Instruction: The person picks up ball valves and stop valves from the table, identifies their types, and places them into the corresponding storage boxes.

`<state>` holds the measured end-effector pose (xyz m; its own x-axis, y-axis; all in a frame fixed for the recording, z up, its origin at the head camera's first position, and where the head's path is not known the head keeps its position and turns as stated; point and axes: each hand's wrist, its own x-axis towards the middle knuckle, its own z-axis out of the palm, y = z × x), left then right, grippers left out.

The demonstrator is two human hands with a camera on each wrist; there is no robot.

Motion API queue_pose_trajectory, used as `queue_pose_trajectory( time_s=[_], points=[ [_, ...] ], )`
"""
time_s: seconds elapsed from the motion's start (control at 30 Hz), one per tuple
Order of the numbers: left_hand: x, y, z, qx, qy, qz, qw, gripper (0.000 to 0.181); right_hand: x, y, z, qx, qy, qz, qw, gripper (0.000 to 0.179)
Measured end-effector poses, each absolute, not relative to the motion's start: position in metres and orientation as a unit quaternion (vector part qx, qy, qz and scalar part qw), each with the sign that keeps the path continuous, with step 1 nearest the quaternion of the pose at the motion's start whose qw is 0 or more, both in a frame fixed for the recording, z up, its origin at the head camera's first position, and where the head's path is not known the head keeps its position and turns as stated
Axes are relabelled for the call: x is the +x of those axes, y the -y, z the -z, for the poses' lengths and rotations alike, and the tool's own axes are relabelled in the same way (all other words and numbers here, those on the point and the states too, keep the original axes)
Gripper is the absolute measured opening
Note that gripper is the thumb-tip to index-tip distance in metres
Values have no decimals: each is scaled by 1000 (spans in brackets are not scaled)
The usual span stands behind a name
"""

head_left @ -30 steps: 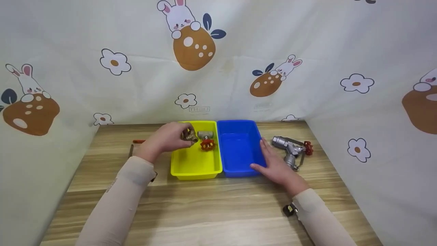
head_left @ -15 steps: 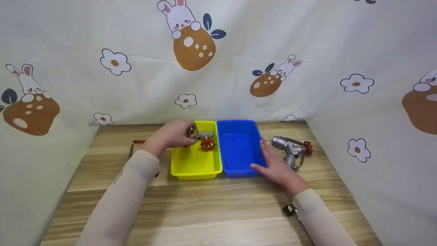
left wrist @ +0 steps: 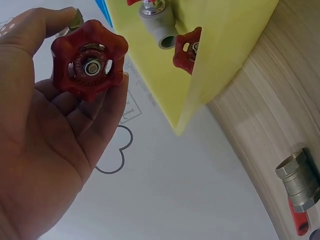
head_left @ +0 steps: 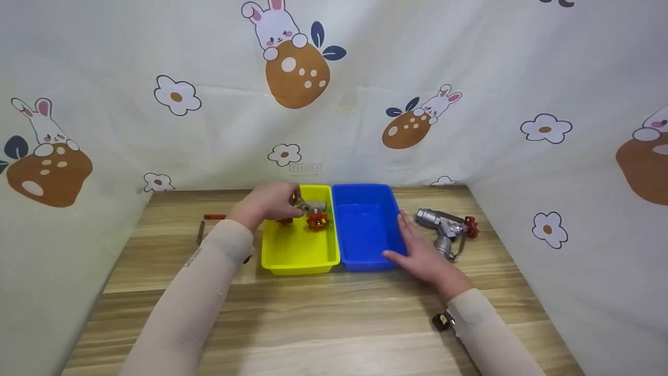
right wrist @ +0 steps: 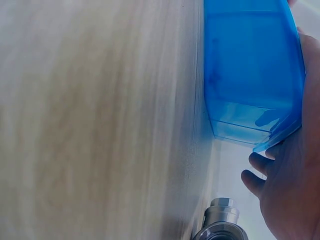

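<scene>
My left hand [head_left: 274, 201] is over the far part of the yellow bin [head_left: 300, 270], its fingers and thumb gripping a brass-coloured valve [head_left: 299, 204]. In the left wrist view this valve's red handwheel [left wrist: 90, 62] faces the camera, while the fingers hide most of its body. Inside the yellow bin lies a grey valve [head_left: 317, 220] with a red handwheel. A second red handwheel [head_left: 284, 221] shows below my left hand. My right hand [head_left: 420, 256] rests with extended fingers on the right rim of the blue bin [head_left: 368, 266], the thumb over its near corner.
The two bins stand side by side against each other. Right of them lie several silver valves [head_left: 443, 230], one with a red handwheel [head_left: 470, 226]. At left, partly behind my arm, are a red lever handle [head_left: 214, 216] and a metal fitting [left wrist: 300, 180]. A patterned cloth surrounds the table.
My left hand has moved slightly right with the brass-coloured valve, towards the grey valve, uncovering a red handwheel below it. The right hand has stayed on the blue bin.
</scene>
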<state>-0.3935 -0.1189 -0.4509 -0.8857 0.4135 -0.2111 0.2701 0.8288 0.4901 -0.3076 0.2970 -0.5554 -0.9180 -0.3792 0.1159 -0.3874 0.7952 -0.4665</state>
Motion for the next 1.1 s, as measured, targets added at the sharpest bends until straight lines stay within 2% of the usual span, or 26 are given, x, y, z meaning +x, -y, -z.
queue_pose_trajectory(
  time_s=[0.2, 0.5, 1.1],
  points=[
    [-398, 113, 451, 157, -944, -225, 182, 34, -309, -297, 556, 206, 946, -250, 9, 112],
    [-405, 107, 457, 157, -948, -212, 178, 34, -309, -297, 556, 203, 947, -248, 3, 113],
    [-411, 93, 466, 92, -948, -238, 191, 28, -309, -298, 556, 205, 943, -261, 3, 111]
  ],
)
